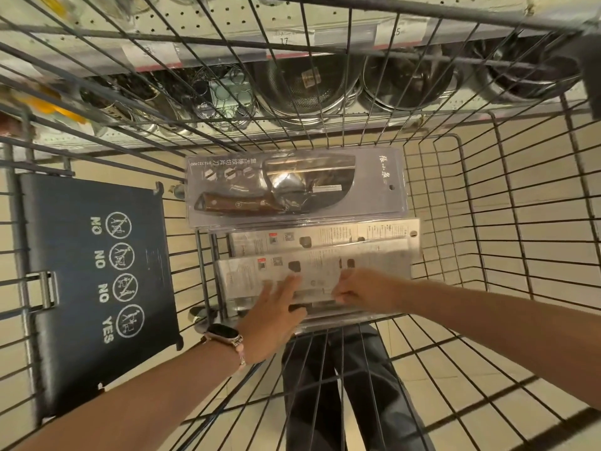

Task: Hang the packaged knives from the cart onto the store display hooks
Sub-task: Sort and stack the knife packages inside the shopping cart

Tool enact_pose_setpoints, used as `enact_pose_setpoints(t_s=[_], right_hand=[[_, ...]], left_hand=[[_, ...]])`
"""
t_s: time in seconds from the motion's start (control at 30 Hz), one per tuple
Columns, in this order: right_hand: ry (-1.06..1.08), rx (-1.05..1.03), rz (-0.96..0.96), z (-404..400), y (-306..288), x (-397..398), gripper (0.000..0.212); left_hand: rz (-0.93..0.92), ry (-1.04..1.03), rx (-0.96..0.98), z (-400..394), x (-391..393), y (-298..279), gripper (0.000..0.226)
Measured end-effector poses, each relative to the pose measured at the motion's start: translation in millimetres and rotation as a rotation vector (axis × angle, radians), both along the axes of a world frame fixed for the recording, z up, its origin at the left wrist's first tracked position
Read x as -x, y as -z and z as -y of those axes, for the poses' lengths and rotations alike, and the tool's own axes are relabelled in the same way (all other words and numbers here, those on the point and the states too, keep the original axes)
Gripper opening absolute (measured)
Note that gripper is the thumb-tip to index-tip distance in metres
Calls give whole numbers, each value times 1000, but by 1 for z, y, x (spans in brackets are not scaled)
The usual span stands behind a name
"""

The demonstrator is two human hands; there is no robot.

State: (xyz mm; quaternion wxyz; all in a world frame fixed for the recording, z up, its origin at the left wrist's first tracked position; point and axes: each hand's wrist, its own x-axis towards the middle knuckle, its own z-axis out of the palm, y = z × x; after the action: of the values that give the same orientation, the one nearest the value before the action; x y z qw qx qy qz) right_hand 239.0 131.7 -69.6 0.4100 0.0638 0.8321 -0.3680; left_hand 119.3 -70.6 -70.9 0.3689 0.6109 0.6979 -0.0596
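Several packaged knives lie in the wire cart [487, 203]. The far one [292, 187] is face up, a dark blade and wooden handle showing through clear plastic. A second package [325, 237] and the nearest package [312, 271] lie face down, printed white backs showing. My left hand [276, 317], a watch on its wrist, rests with straight fingers on the nearest package's near edge. My right hand [364, 289] has curled fingers pinching that same package near its middle. No display hooks are visible.
A black child-seat flap [97, 271] with NO/YES pictograms folds at the cart's left. Beyond the cart's front wall, a shelf [292, 89] holds steel bowls and colanders under pegboard. My dark trousers [344, 385] and tiled floor show through the wire.
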Motion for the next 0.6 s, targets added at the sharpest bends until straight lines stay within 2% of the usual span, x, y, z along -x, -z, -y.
enact_pose_setpoints(t_s=[0.07,0.17,0.2,0.27,0.37,0.53,0.6], right_hand=[[-29,14,8,6,-1,-4,28],[63,-19,-59,0,-7,-1,34],[145,-71,-153,-4,-9,3,36],[290,-234,-271,-14,-7,9,49],[249,-464,-193,-25,3,15,54],[217,-366,-95,-26,-4,16,46],[212,-296,-35,-25,-9,16,52]], left_hand=[[2,29,53,-1,-5,9,38],[115,18,-81,-3,-6,13,31],[121,25,-156,-3,-5,9,28],[186,-65,-123,0,0,6,18],[178,65,-146,8,6,13,28],[226,70,-123,-1,14,4,30],[253,75,-131,0,15,6,30]])
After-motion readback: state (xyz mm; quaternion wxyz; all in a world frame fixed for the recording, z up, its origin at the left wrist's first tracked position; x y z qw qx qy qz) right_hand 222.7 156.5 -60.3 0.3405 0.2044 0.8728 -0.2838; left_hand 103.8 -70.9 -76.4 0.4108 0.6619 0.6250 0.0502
